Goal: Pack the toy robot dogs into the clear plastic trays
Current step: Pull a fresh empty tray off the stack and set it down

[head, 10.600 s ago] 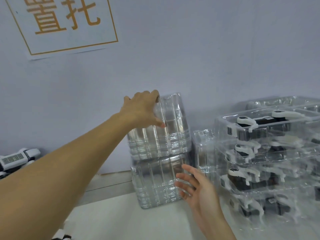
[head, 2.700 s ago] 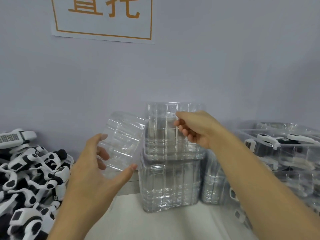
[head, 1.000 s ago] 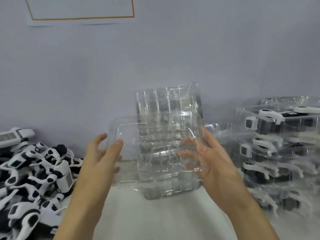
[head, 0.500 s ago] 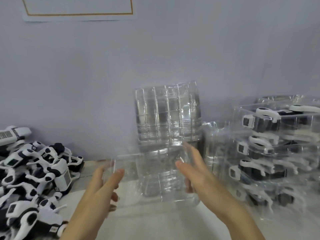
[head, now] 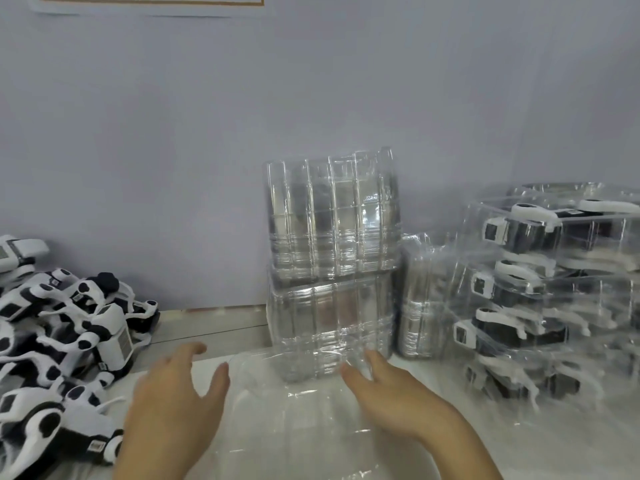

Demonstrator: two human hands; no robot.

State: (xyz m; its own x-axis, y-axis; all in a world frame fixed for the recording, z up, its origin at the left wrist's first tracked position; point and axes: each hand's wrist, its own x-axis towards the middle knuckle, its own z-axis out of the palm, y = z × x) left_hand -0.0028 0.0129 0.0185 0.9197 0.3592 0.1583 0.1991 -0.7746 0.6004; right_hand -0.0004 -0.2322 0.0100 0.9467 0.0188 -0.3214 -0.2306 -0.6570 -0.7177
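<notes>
1. Surface: a white tabletop (head: 540, 441) fills the lower part of the frame; a grey ledge strip (head: 214, 327) runs along its far edge, at centre left.
2. Room: a plain pale grey-blue wall (head: 311, 98) rises behind the table; the lower edge of a white paper sign with an orange border line (head: 149, 3) shows at the upper left.
3. Empty clear plastic tray (head: 294, 420), lying flat on the tabletop at lower centre, between the two hands; its outline is blurred.
4. Left hand (head: 173, 410), lower left of centre: fingers straight and spread, thumb out toward the tray's left edge. Whether it touches the tray cannot be told.
5. Right hand (head: 391, 396), lower right of centre: fingers loosely extended and slightly apart, at the tray's right far corner; contact is unclear.
6. Two blocks of nested clear plastic trays (head: 332, 265), one on the other, standing against the wall at centre; a shorter clear stack (head: 422, 299) stands just beside them on the right.
7. Heap of loose black-and-white toy robot dogs (head: 65, 334), on the table at the left edge.
8. Stacked clear trays holding toy dogs (head: 547, 292), at the right edge, blurred.
</notes>
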